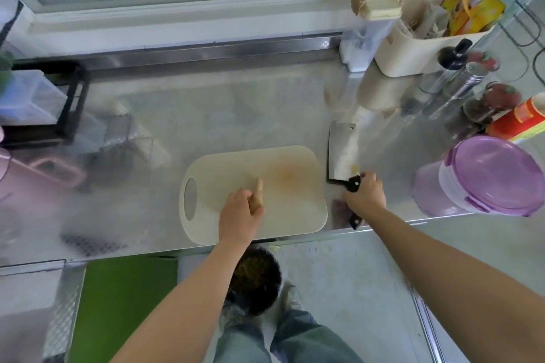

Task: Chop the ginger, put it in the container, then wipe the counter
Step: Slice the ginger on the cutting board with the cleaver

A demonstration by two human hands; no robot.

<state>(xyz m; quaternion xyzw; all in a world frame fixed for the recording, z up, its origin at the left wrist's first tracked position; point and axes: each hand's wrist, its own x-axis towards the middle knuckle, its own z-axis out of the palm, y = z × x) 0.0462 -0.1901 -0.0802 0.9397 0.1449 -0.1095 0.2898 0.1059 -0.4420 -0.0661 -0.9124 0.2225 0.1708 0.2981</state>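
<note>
While our left hand [239, 214] holds the ginger [258, 194], likely firm and apt to roll, by its near end, our right hand [365, 197] grips the cleaver [342, 153] by its handle.

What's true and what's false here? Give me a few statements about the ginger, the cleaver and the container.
1. The left hand holds the ginger on the cutting board. True.
2. The cleaver is slicing the ginger. False: the right hand holds it off the board, to its right.
3. The purple-lidded container is closed. True.
4. The ginger is already chopped. False: it is one whole piece.
</note>
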